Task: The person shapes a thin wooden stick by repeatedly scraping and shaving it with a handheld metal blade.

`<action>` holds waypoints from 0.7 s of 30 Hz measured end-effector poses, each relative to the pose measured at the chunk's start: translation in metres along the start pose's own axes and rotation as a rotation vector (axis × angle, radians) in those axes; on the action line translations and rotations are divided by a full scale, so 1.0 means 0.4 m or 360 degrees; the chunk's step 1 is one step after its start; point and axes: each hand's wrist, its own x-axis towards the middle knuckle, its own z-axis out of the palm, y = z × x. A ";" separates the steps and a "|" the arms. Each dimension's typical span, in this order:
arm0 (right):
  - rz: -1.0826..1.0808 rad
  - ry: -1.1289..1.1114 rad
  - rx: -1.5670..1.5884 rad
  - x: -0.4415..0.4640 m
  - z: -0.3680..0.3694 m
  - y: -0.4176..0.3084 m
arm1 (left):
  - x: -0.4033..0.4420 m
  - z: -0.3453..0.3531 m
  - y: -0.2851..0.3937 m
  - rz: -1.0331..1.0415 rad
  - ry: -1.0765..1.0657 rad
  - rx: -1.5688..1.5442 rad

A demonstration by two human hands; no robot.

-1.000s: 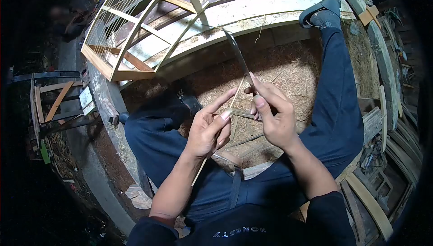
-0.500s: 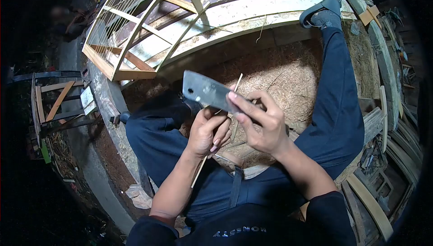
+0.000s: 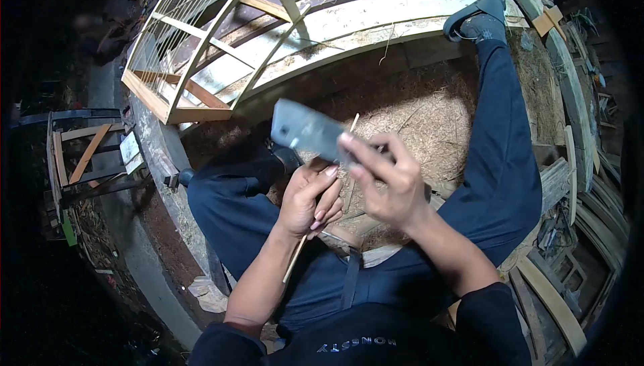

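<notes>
My right hand grips a wide grey cleaver, its blade pointing left with a hole near the far end. The blade is slightly blurred, and its handle is hidden by the hand. My left hand is closed around a thin pale wooden stick. One end of the stick comes out below my left hand, and the other rises beside the blade. The cleaver lies just above the left fingers, close to the stick; whether it touches the stick I cannot tell.
A curved wooden frame with thin bars stands on a pale plank bench ahead. Shavings cover the ground between my legs. Wood strips lie at the right. Another wooden frame is at the left.
The cleaver has tilted slightly, and its blade face is turned more toward me. Both hands stay in nearly the same place, still holding the stick and the cleaver.
</notes>
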 end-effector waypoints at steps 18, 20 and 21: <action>0.0042 0.0137 0.0017 0.005 0.003 0.015 | 0.007 0.006 -0.006 0.0059 -0.0049 -0.0011; -0.0056 -0.0020 -0.0012 0.000 -0.003 -0.011 | 0.000 -0.004 -0.020 0.0088 0.0014 0.0013; -0.0087 -0.0028 0.0019 -0.013 0.004 -0.013 | -0.002 -0.007 -0.022 0.0117 0.0083 0.0044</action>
